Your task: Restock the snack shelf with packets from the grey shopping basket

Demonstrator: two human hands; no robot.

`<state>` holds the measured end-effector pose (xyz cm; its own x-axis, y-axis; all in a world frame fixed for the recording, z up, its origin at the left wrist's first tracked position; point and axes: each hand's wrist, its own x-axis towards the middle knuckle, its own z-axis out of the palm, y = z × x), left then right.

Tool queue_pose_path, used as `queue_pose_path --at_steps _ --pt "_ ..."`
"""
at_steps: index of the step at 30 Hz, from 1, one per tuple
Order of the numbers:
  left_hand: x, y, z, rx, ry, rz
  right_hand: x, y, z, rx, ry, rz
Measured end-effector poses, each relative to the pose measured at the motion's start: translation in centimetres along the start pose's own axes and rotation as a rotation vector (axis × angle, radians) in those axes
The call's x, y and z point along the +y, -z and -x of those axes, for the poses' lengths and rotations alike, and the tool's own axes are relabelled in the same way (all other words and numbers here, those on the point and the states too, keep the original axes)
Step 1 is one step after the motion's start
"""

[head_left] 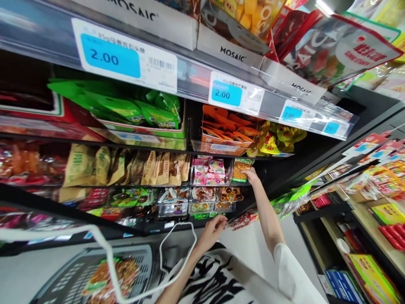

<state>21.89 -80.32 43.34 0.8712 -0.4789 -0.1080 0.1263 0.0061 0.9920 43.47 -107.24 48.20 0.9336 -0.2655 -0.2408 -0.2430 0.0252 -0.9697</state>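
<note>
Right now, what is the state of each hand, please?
Left hand: half open, nothing seen in it.
Right hand: fingers on the orange-green packet; whether they grip it cannot be told.

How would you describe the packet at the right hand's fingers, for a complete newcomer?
On the tall black shelf unit, find the row with brown paper bags. Follow it right, past the pink-and-white packets, to the green-edged orange plastic packet. Only this has the right hand on it.

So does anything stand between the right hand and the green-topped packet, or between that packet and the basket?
Nothing visible separates the right hand from the packet: they touch. Toward the basket, the left hand and a white cord intervene.
</note>
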Motion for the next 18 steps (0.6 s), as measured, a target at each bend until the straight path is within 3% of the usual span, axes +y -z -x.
queue_pose_path --at_steps 11,18 --pt "1.8 -0.1 -0.9 0.128 -0.072 0.11 -1.8 0.3 4.0 0.177 0.196 -0.192" --pt "3.9 -0.1 -2.4 0.319 -0.232 0.068 -2.3 0.2 8.5 0.088 0.025 -0.494"
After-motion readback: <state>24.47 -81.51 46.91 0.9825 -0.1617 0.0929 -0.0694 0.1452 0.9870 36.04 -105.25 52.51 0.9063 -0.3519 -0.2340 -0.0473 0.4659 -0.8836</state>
